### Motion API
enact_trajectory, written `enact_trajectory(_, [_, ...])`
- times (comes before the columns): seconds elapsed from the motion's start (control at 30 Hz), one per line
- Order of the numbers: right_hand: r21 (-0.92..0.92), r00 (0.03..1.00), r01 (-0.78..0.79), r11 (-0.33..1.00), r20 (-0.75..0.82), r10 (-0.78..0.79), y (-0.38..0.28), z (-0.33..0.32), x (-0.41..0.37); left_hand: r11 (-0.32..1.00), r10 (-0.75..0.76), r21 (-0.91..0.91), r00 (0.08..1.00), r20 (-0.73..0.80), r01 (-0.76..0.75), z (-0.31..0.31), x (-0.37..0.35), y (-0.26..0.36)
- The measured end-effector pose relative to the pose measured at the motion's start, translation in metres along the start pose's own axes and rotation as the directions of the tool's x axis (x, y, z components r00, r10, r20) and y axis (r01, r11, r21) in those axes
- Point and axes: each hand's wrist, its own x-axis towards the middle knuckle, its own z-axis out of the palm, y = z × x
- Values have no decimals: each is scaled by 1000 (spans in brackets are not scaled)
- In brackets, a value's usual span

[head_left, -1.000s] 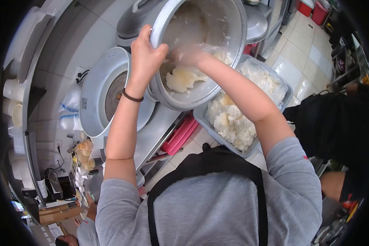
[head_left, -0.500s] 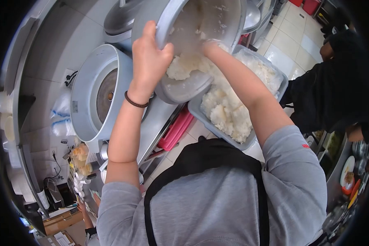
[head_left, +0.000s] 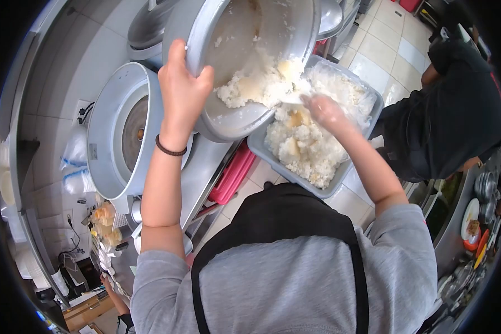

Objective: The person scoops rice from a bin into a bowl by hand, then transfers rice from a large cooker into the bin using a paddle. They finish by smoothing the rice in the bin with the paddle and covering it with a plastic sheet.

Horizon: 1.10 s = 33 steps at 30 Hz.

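Observation:
A large metal pot (head_left: 220,50) is tilted toward a grey plastic bin (head_left: 273,161). My left hand (head_left: 185,92) is closed around the pot's rim on its left side. Clumps of white rice (head_left: 250,86) lie inside the pot near its lower lip, some browned. My right hand (head_left: 324,111), slightly blurred, is closed on a white rice paddle (head_left: 293,99), whose blade is at the rice by the pot's lip. Below it, the bin holds a heap of rice (head_left: 306,153), with clear plastic lining (head_left: 364,114) showing at its right side.
On the left stands an open rice cooker body (head_left: 108,133) with a round plate inside. A pink tray (head_left: 232,175) is beneath the steel counter's edge. At right, a person in black (head_left: 434,111) stands close to the bin. Another person's arm (head_left: 114,295) shows at lower left.
My right hand has come out of the pot, moving right and down over the bin, and the paddle now shows. The pot and my left hand have shifted slightly left in view.

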Motion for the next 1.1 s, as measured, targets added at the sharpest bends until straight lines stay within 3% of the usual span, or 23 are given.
enact_trajectory(0.03, [-125,995,-97,987,23,100,-15,-17,-16,1000,-30,-1,999,22,30,-1,-2,2])
enact_trajectory(0.07, [-124,995,-98,987,22,102,-4,-12,-23,1000,-29,-2,999,23,29,-2,-4,3])
enact_trajectory(0.13, [-297,938,-129,946,273,213,31,1,-35,1000,12,4,999,35,-12,-2,-5,3])
enact_trajectory(0.17, [-297,940,-126,946,268,210,19,-16,-23,1000,16,5,999,30,-16,-1,-4,3])
enact_trajectory(0.23, [-138,903,-371,918,179,391,-13,-61,8,1000,23,-17,999,26,-22,0,-5,1])
enact_trajectory(0.3, [-100,994,-28,995,-110,17,24,-41,58,999,17,-38,1000,21,-16,0,-4,2])
enact_trajectory(0.37, [-192,996,-91,977,-42,84,16,-45,121,998,13,-59,1000,14,-12,1,-3,4])
enact_trajectory(0.43, [-220,994,-86,972,-89,68,20,-22,172,1000,-13,-10,999,44,14,1,-4,6])
enact_trajectory(0.5, [-363,998,-35,931,40,53,28,0,209,1000,-4,8,999,45,3,2,-5,7])
enact_trajectory(0.67, [-249,970,112,962,239,-50,27,-14,173,1000,4,7,1000,14,-4,4,-3,4])
enact_trajectory(0.73, [-224,955,138,965,287,-70,30,-22,147,998,-61,23,998,11,61,2,-2,2])
enact_trajectory(0.8, [-274,950,74,959,313,16,46,-33,116,999,-49,11,999,6,49,2,-4,1])
enact_trajectory(0.87, [-49,976,-4,999,216,15,103,1,87,999,-33,2,999,1,33,2,-5,-1])
enact_trajectory(0.93, [-236,915,-197,951,304,265,72,-27,40,999,-38,30,999,22,37,1,-8,-3])
enact_trajectory(0.97, [-236,915,-196,952,304,264,70,-29,22,999,-38,31,999,22,37,1,-9,-3])
enact_trajectory(1.03, [-327,901,-20,945,404,159,67,-35,1,999,-42,4,999,17,42,1,-10,-1])
enact_trajectory(1.07, [-327,900,-15,945,406,155,63,-37,9,999,-45,7,999,14,45,2,-10,0])
enact_trajectory(1.1, [-206,971,43,978,238,8,57,-36,24,1000,-22,-3,1000,-1,22,3,-11,1])
